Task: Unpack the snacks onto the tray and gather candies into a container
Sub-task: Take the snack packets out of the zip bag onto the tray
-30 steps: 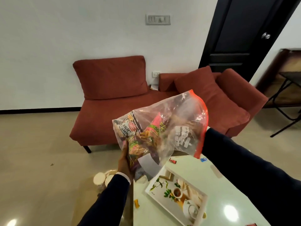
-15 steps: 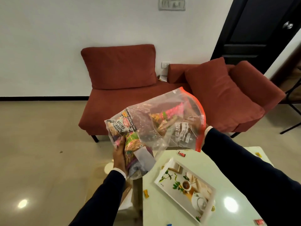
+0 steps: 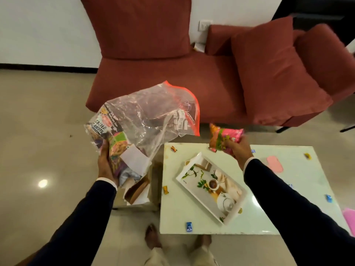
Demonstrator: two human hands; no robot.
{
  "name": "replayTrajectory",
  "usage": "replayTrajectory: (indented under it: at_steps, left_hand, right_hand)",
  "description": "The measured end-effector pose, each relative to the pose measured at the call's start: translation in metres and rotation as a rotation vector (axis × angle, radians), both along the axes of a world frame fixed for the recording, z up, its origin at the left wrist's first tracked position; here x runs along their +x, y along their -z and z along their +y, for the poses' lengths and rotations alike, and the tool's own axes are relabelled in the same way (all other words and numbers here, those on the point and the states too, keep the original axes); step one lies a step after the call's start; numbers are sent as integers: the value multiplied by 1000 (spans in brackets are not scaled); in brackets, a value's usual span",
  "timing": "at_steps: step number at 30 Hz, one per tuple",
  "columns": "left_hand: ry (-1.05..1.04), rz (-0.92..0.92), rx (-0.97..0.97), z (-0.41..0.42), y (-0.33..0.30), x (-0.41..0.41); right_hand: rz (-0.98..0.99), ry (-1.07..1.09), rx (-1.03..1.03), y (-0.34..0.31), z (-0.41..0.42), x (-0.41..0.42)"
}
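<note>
My left hand (image 3: 104,166) grips the bottom of a clear zip bag (image 3: 149,116) with a red seal, held up left of the table. Snack packets remain inside, among them a salted peanuts pack (image 3: 99,127). My right hand (image 3: 239,150) holds a pink and orange snack packet (image 3: 223,138) above the far edge of the white table (image 3: 259,217). A white tray (image 3: 238,203) with a printed tea-set pattern lies at an angle on the table, below and left of that hand. Wrapped candies lie scattered on the table: an orange one (image 3: 165,190), a blue one (image 3: 188,226), a yellow one (image 3: 307,156).
A red sofa (image 3: 172,83) with cushions stands behind the table. An open cardboard box (image 3: 137,191) sits on a low stand left of the table. Two pink items lie at the table's right side, one (image 3: 274,163) farther, one (image 3: 349,217) at the edge. My feet (image 3: 151,237) are at the near edge.
My right hand has come out of the bag with the pink snack packet and moved right over the table. The bag has sagged and emptied. The view tilted down.
</note>
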State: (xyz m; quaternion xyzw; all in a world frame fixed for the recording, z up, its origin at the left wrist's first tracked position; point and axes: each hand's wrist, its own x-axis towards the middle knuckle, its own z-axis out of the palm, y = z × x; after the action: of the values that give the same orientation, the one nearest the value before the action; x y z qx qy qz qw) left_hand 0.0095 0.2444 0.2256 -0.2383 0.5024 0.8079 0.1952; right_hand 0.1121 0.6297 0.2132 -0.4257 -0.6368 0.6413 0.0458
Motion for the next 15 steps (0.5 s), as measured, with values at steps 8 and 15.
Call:
replayTrajectory:
  at_steps: [8, 15]
  left_hand:
    - [-52, -47, -119, 22, 64, 40]
    - [-145, -93, -89, 23, 162, 61]
  right_hand:
    - [-494, -851, 396, 154, 12, -10]
    - [-460, -1361, 580, 264, -18, -44]
